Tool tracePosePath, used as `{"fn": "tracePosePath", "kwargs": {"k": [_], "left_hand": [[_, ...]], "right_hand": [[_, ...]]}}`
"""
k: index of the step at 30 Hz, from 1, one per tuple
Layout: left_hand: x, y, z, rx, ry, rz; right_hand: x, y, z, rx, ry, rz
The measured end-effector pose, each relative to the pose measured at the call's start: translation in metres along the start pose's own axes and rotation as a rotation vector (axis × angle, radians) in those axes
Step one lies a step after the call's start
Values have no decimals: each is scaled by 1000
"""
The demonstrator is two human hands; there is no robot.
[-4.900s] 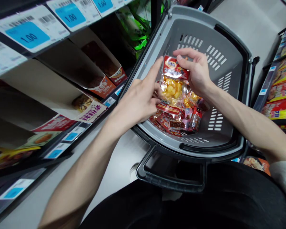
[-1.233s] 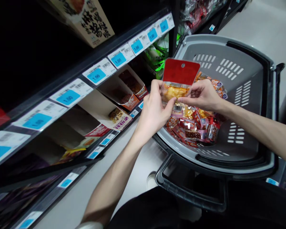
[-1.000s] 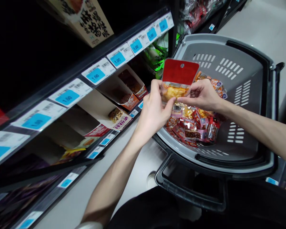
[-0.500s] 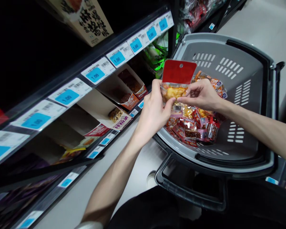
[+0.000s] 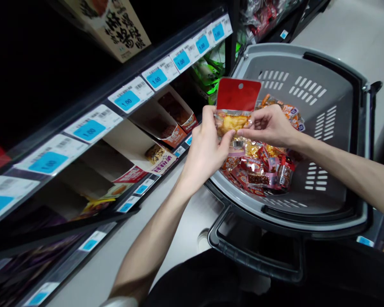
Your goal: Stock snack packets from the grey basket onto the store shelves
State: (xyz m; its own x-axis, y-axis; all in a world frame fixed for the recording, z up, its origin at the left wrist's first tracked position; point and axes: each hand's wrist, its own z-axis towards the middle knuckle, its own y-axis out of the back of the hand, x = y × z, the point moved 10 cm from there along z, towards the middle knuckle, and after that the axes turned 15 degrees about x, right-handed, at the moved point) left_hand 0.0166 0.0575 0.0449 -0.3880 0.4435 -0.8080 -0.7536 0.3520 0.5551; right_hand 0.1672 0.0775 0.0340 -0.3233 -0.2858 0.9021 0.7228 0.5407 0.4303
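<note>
Both hands are together on one snack packet (image 5: 238,100), each gripping it between thumb and fingers. The left hand (image 5: 208,147) has its left side and the right hand (image 5: 273,125) its right side, the thumbs nearly meeting at the lower part. The packet is held up above the left edge of a grey basket (image 5: 294,49), its plain red top (with a small round hole) upright and yellow food showing through the clear part below.

Small wrapped snacks (image 5: 259,170) lie heaped along the basket's left side, towards the near left corner; orange-and-white packets (image 5: 292,114) lie farther back, partly behind the right hand. A black handle (image 5: 256,263) juts from the near edge. To the left, price tags (image 5: 91,129) line the front edge of a shelf (image 5: 176,40).
</note>
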Motion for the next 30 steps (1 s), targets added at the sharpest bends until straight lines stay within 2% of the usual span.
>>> {"fn": "tracePosePath", "kwargs": {"k": [7, 18, 24, 30], "left_hand": [[3, 2, -1, -18, 17, 13], [1, 5, -2, -72, -75, 5], [-6, 5, -2, -35, -124, 103], [-5, 2, -1, -25, -116, 36]], "right_hand": [[1, -1, 2, 27, -3, 40], [1, -14, 2, 118, -46, 143], [2, -19, 2, 156, -3, 190], [-1, -21, 2, 164, -6, 238]]}}
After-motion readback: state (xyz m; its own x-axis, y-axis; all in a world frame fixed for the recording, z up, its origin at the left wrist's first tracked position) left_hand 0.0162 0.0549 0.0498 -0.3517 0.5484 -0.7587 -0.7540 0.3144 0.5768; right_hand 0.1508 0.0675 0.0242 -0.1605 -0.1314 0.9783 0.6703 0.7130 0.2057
